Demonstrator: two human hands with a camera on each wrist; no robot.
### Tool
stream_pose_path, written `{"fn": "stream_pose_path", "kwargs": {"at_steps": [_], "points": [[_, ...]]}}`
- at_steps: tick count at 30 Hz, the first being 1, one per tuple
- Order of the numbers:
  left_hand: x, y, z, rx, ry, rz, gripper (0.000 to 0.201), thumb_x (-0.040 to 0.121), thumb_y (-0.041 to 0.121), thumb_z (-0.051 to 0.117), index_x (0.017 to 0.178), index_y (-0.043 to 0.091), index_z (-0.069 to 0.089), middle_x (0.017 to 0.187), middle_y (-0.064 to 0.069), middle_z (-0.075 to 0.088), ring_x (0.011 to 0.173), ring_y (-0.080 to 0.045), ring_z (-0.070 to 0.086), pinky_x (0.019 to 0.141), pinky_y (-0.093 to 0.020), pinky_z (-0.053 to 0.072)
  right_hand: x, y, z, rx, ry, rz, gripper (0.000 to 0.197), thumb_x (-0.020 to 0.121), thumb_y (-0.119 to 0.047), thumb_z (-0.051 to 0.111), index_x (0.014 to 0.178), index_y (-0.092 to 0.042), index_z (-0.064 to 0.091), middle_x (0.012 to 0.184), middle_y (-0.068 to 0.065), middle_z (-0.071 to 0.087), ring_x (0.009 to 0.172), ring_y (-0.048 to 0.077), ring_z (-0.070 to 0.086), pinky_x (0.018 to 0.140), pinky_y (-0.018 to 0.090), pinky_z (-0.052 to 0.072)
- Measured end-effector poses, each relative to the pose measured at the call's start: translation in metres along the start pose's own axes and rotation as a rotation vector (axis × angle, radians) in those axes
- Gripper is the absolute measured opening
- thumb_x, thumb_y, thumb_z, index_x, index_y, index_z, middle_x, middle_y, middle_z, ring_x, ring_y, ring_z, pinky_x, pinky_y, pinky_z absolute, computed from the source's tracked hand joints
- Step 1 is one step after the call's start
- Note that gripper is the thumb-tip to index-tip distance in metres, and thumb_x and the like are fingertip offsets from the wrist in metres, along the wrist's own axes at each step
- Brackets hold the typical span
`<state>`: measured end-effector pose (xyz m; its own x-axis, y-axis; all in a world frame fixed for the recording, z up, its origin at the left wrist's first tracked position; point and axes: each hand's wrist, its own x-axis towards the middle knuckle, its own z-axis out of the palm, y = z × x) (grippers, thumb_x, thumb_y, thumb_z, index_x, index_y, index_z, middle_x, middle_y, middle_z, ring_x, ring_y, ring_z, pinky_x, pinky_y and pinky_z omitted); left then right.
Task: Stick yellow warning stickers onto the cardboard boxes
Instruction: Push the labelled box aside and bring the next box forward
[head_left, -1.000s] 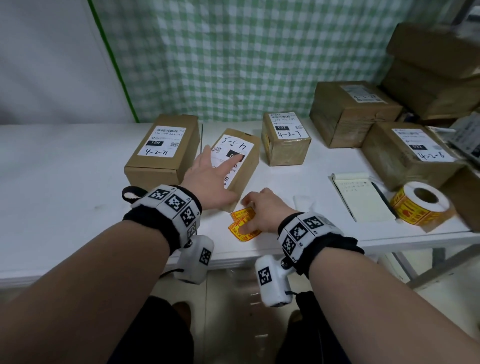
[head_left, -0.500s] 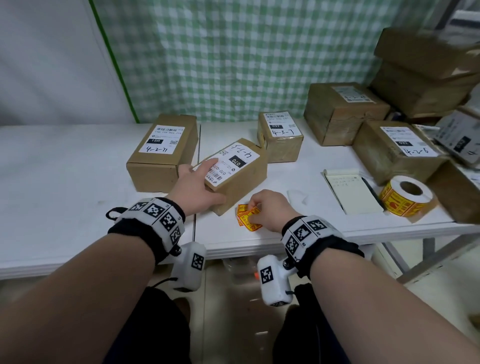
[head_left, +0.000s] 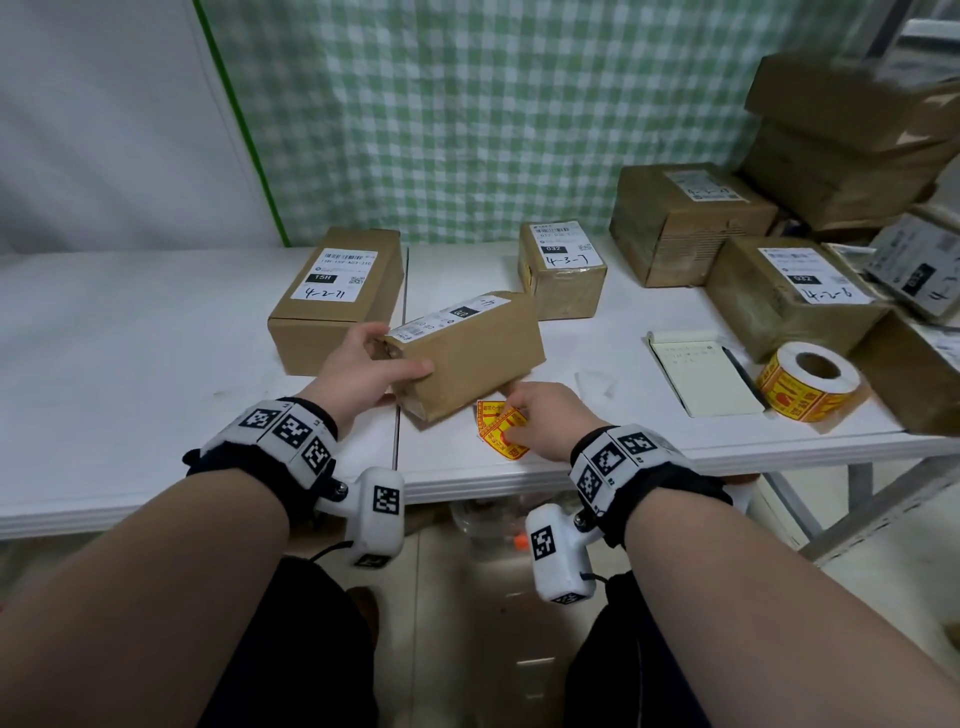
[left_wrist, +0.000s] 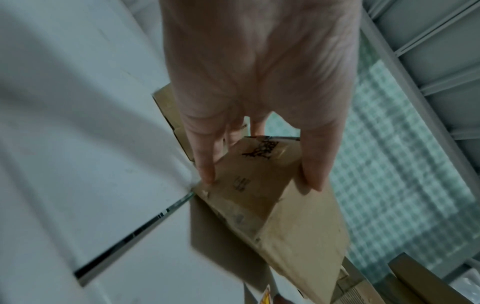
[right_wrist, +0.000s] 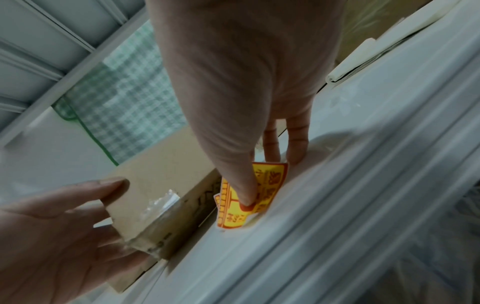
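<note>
- With left grip (head_left: 358, 374), clasps near end of cardboard box (head_left: 467, 358), thumb on plain side, fingers over top edge.
- Has rolled it further than half a second ago: label now turned away, brown face up, tilted over bench (head_left: 130, 364).
- With right grip (head_left: 540, 421), still pinches yellow warning stickers (head_left: 496, 428) on bench, just beside box.

On the table (head_left: 156, 389) the middle box (head_left: 467, 358) sits tilted at centre, the left hand (head_left: 358, 374) at its nine o'clock end. The warning stickers (head_left: 498, 431) lie at its five o'clock, under the right hand (head_left: 540, 421). A long box (head_left: 332, 306) stands at ten o'clock, a small box (head_left: 563, 275) at one o'clock. At three o'clock lies a notepad (head_left: 706, 374), the sticker roll (head_left: 808, 382) just right of it, more boxes (head_left: 789, 296) behind both at two o'clock
</note>
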<state>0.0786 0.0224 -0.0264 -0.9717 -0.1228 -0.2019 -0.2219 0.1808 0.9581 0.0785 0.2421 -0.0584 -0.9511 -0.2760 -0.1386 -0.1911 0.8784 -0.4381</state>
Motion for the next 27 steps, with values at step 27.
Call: {"fn": "stream_pose_path", "kwargs": {"at_steps": [27], "points": [[0.013,0.0,0.021,-0.217,0.047,-0.182,0.042,0.088,0.052,0.049,0.118,0.022,0.054,0.093,0.003,0.063,0.085,-0.018,0.061,0.079,-0.038,0.052,0.009,0.038,-0.017,0.131,0.311,0.406,0.02,0.08,-0.004,0.047,0.086,-0.001,0.066,0.079,0.01,0.058,0.074,0.026,0.052,0.063,0.027,0.042]]}}
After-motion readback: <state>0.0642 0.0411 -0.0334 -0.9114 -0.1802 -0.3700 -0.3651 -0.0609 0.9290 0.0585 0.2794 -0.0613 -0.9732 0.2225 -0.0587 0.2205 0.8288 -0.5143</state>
